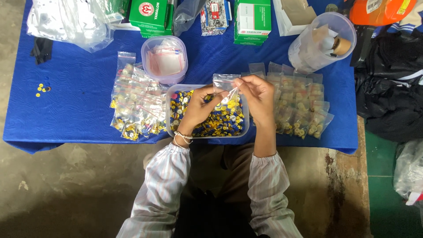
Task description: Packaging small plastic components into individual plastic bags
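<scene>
Two green boxes [150,15] [252,22] with red-and-white labels stand at the desk's [75,101] far edge, an open white carton [294,15] beside them. Filled clear zip bags lie in piles left [134,103] and right [299,105]; both hands hold one small bag [225,86].

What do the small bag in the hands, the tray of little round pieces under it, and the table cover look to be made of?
Small bag, held by both the left hand and the right hand: thin clear plastic film, glossy and crinkled.
Tray: translucent rigid plastic, likely; its contents show through the walls.
Table cover: blue sheet with a faint wavy embossed pattern, probably plastic or coated cloth; hard to tell which.
</scene>
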